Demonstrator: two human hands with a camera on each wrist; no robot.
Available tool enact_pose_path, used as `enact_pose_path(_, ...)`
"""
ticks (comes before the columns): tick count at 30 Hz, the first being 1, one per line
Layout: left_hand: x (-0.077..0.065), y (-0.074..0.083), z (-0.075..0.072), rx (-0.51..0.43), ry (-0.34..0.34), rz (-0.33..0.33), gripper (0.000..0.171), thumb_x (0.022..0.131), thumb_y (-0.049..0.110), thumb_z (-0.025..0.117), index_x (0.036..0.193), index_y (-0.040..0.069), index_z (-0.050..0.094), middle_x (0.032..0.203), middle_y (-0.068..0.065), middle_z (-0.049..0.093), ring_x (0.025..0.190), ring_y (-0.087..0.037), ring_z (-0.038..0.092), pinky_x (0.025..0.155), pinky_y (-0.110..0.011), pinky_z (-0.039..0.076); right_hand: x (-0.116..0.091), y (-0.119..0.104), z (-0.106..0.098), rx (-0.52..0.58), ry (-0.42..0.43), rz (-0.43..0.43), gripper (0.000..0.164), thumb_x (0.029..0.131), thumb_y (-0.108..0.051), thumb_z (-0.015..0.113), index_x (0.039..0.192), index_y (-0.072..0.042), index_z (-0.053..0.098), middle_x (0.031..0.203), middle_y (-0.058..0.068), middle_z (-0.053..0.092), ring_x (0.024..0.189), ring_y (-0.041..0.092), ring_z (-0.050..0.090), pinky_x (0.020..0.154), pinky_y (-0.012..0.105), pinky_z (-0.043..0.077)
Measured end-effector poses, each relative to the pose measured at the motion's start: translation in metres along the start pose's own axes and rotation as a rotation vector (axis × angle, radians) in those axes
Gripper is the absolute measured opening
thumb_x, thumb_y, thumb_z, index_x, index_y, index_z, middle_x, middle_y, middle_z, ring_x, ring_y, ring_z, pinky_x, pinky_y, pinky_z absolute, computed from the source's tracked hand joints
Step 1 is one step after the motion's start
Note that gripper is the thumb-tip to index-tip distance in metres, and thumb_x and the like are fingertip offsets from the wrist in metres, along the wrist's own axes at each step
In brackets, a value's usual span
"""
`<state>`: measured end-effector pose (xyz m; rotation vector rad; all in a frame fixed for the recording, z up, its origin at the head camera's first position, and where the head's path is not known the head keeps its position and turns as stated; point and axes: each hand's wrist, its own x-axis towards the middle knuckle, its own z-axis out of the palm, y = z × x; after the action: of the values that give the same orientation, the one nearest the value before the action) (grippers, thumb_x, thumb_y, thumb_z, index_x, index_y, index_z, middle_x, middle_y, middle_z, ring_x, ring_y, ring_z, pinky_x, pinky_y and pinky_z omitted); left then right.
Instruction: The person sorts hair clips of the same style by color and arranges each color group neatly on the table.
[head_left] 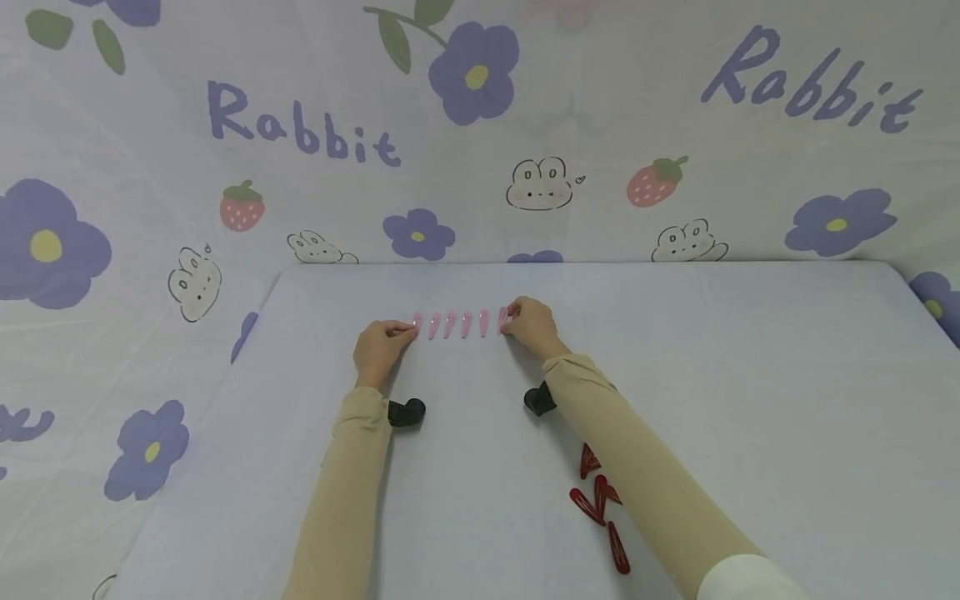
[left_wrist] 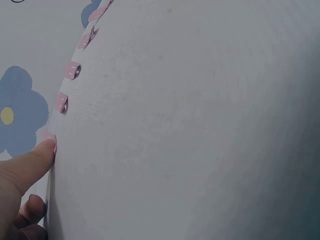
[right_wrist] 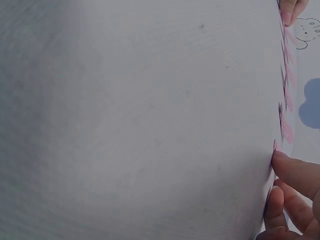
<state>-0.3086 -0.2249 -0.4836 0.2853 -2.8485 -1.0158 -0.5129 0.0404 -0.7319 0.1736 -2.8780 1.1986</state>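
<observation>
Several pink snap hair clips (head_left: 450,324) lie in a row on the white tabletop, spaced apart and roughly parallel. At the row's left end, my left hand (head_left: 381,350) pinches the outermost pink hair clip (head_left: 417,320) by its lower part. My right hand (head_left: 534,327) holds the pink hair clip (head_left: 502,317) at the right end between thumb and finger. In the left wrist view the thumb (left_wrist: 32,167) covers most of its clip. The right wrist view shows the thumb (right_wrist: 295,170) against the other end clip, mostly hidden.
Several dark red hair clips (head_left: 617,547) lie loosely scattered beside my right forearm, which partly covers some of them. Black wrist devices (head_left: 407,412) sit on both wrists. Behind the table's far edge hangs a patterned cloth (head_left: 600,117) with flowers and rabbits.
</observation>
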Motion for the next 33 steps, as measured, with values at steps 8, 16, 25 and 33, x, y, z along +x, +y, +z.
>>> enact_pose_path(8,0.001,0.002,0.001,-0.018,0.013,0.01,0.026,0.079,0.033,0.068,0.091,0.01,0.072,0.082,-0.006,0.056,0.073,-0.02,0.049,0.062,-0.031,0.036,-0.013,-0.021,-0.021,0.013,-0.013,0.033,0.047,0.059,-0.045,0.08,0.094,-0.023,0.059,0.08,-0.007,0.055,0.072,0.015,0.051,0.063,0.034,0.04)
enact_pose_path(16,0.0,0.005,0.003,-0.027,0.018,0.013,0.026,0.079,0.034,0.068,0.091,0.011,0.072,0.081,-0.005,0.057,0.072,-0.02,0.049,0.061,-0.031,0.035,-0.045,-0.054,-0.055,0.119,-0.043,0.01,0.043,0.068,-0.044,0.073,0.095,-0.012,0.061,0.083,-0.002,0.056,0.074,0.016,0.051,0.063,0.029,0.041)
enact_pose_path(25,0.001,0.0,0.006,-0.028,0.032,0.025,0.027,0.079,0.034,0.067,0.091,0.01,0.072,0.085,-0.006,0.058,0.076,-0.021,0.051,0.065,-0.033,0.037,-0.146,-0.171,-0.158,0.255,-0.207,0.031,0.047,0.086,-0.032,0.058,0.116,0.005,0.054,0.109,0.015,0.055,0.097,0.024,0.051,0.08,0.033,0.041)
enact_pose_path(33,0.001,-0.004,-0.001,-0.116,-0.038,0.028,0.029,0.081,0.031,0.066,0.097,0.007,0.07,0.098,-0.01,0.062,0.088,-0.023,0.052,0.076,-0.036,0.037,-0.2,-0.225,-0.222,0.345,-0.125,-0.11,0.03,0.091,-0.014,0.052,0.112,0.007,0.057,0.11,0.017,0.057,0.098,0.026,0.052,0.081,0.035,0.041)
